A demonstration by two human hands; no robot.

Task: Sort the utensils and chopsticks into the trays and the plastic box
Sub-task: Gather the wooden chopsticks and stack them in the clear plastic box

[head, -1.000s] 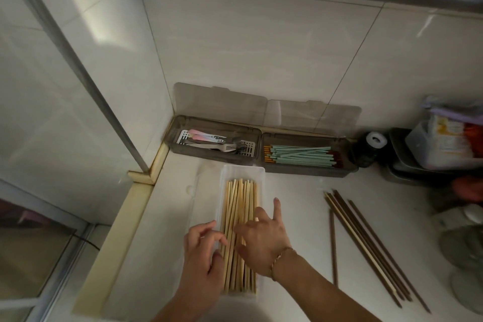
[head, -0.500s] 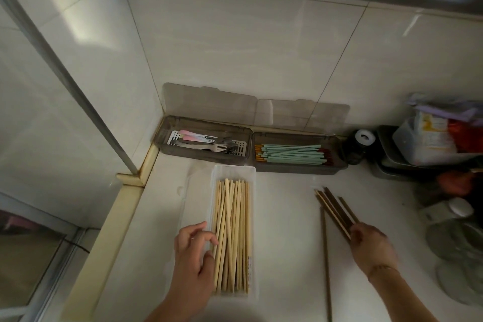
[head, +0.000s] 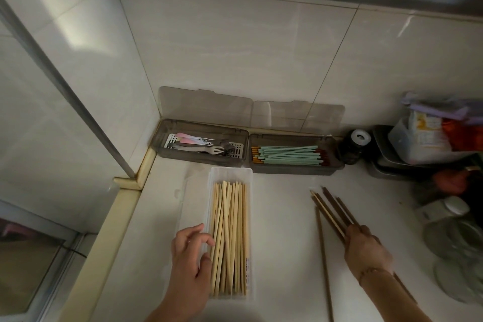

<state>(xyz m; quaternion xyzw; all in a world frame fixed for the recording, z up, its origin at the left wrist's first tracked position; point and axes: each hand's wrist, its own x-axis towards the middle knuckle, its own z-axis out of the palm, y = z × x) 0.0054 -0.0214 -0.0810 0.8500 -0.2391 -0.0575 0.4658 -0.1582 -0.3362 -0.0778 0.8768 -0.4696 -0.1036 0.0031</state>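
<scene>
So my right hand point(head: 366, 251) has its fingers curled over a bunch of dark brown chopsticks point(head: 332, 210) on the counter point(head: 282, 217), gripping them near the middle. Their long axis runs diagonally, free ends fanning out and pointing up-left toward the back wall. One more dark chopstick point(head: 323, 264) lies loose just left of that hand, running nearly straight away from me.

My left hand point(head: 189, 256) sits at the left wall of the clear plastic box point(head: 231, 171), fingers loosely bent, fingertips touching the outermost bamboo chopsticks point(head: 230, 238). That bundle lies lengthwise in the box, pointing front to back.

Further back, against the tiles, two grey trays sit side by side with lids flipped up: the left tray point(head: 162, 138) has forks and pink-handled utensils point(head: 201, 145), the right tray point(head: 337, 162) holds mint green chopsticks point(head: 287, 155) lying left to right.
</scene>
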